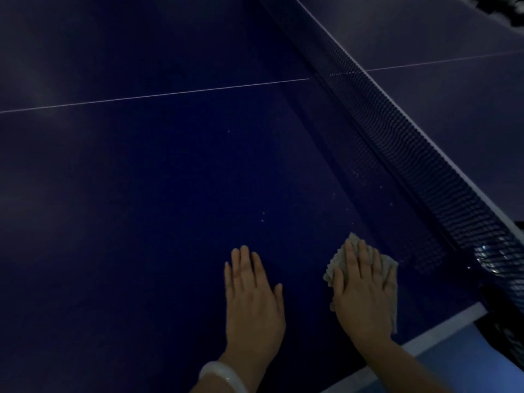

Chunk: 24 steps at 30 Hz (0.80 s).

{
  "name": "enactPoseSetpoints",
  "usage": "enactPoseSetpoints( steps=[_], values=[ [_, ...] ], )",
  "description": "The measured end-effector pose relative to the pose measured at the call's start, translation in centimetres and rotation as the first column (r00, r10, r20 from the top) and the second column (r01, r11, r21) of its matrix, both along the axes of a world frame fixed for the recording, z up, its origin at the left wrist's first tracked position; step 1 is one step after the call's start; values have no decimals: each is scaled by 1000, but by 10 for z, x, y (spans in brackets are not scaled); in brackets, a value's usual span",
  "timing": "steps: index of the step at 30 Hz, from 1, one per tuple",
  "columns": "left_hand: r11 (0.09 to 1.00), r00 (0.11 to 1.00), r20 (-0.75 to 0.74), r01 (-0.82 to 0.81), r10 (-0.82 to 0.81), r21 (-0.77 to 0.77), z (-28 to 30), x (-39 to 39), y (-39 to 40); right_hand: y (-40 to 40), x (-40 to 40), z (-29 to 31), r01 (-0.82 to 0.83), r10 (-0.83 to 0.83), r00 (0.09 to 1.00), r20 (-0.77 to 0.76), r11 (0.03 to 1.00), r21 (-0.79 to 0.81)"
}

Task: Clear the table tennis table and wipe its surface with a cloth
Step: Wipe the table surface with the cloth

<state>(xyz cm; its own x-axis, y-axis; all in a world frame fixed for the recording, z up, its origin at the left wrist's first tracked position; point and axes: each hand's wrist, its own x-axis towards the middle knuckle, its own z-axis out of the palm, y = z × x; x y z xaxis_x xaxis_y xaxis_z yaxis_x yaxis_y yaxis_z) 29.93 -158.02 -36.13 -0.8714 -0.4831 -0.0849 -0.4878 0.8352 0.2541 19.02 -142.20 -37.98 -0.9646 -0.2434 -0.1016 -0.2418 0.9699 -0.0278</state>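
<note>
Cloth: a crumpled grey-beige woven cloth [387,282] is laid flat on the dark blue table tennis surface [141,194], near the corner where the net meets the side edge; its frayed edges are seen beyond the fingers on both sides
Right hand: the right hand [361,290] is spread palm-down on the cloth, fingers straight and close together, pointed towards the net; the cloth is pressed under it, not gripped
Left hand: the left hand [253,299] is laid flat on the bare surface just beside the right one, apart from the cloth; fingers straight, thumb held out to the side; nothing is held
Bracelet: a pale, smooth white bangle [224,377] is worn on the left wrist
Net: a dark mesh net with a white top band [425,154] is stretched diagonally across the right of the view; its clamp post [499,259] is fixed at the surface's edge, near the cloth
Lines: a thin white centre line [153,96] is drawn across the surface up to the net; a white border stripe [442,333] is seen along the near edge
Specks: small pale specks [262,220] are scattered on the surface ahead of both hands
</note>
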Motion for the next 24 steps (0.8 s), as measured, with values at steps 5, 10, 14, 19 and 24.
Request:
enactPoseSetpoints(
  steps=[5,10,14,19,24],
  values=[
    [996,994,67,-87,89,-34,-7,-24,33,0,-1,-1,-18,18,1000,-3,999,-41],
    [993,995,70,-69,76,-97,-17,-24,37,23,1,-1,-200,201,980,7,977,-77],
    [988,992,86,-78,90,-133,-18,-24,38,83,-6,0,-263,267,963,29,960,-98],
    [980,990,79,-105,119,-170,-20,-26,41,142,-56,-1,-143,143,989,41,990,8],
    [973,988,66,-121,137,-196,-20,-27,43,109,-105,-4,-110,113,993,44,992,-66]
  ],
)
